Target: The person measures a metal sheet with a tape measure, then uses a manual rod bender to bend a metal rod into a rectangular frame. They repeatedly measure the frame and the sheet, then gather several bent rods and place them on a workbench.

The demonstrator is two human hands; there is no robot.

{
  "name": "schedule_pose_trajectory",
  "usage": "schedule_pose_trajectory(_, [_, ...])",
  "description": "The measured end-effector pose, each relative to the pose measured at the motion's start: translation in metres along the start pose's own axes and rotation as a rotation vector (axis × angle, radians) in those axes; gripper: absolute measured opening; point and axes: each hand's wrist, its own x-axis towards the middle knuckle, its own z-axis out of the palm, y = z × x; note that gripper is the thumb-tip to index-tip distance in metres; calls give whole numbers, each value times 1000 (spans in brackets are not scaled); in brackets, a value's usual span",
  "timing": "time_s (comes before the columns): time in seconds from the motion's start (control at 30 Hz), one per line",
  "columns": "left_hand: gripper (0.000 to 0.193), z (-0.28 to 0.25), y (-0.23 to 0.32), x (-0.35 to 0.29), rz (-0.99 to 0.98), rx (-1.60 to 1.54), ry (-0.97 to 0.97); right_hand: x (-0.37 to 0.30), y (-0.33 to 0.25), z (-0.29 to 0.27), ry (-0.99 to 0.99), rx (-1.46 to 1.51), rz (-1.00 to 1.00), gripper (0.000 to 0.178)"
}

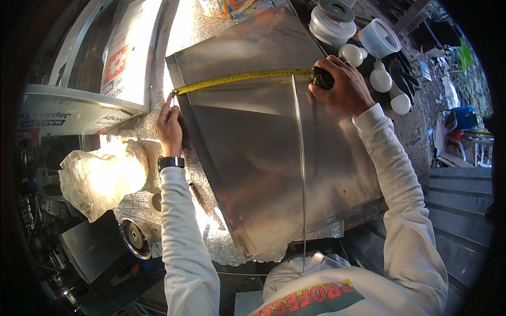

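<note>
A large grey metal sheet (253, 174) lies flat in front of me, with a folded strip along its left edge. Across its upper part runs the yellow blade (242, 77) of a tape measure, bowed slightly upward. My right hand (345, 84) wraps round the black tape measure case (322, 78) near the sheet's right edge. At the left edge, my left hand (169, 129) has its fingertips closed at the blade's end; part of this grip is hidden. A thin shiny metal rod (302, 163) lies lengthwise over the sheet, its upper end just below the blade.
Right of the sheet are several white light bulbs (380, 78), white plastic tubs (379, 38) and dark gloves (405, 79). To the left stand film-covered metal panels (134, 47), a crumpled clear plastic bag (103, 176) and a round metal wheel (136, 238). Silvery foil sheeting (211, 231) lies underneath.
</note>
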Motion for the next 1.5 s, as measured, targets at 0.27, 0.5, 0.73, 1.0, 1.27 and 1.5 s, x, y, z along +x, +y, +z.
schedule_pose_trajectory(0.27, [42, 0, -4, 1, -19, -60, -12, 1, 0, -1, -41, -16, 28, 46])
schedule_pose_trajectory(0.5, [42, -4, -12, 3, -27, -72, -31, 1, 0, 0, -64, -8, 48, 47])
schedule_pose_trajectory(0.73, [41, -1, -5, 0, -42, -92, -32, 0, 3, 2, -27, 6, 36, 44])
schedule_pose_trajectory(1.0, [41, 0, 1, -1, 2, -62, -20, 1, 4, 3, -16, 6, 20, 44])
schedule_pose_trajectory(1.27, [42, 2, 4, -1, -53, -120, -16, 0, 6, 5, 15, 13, 13, 45])
schedule_pose_trajectory(1.5, [44, 4, -4, 0, -46, -129, -16, -5, 5, 5, 25, -1, 31, 45])
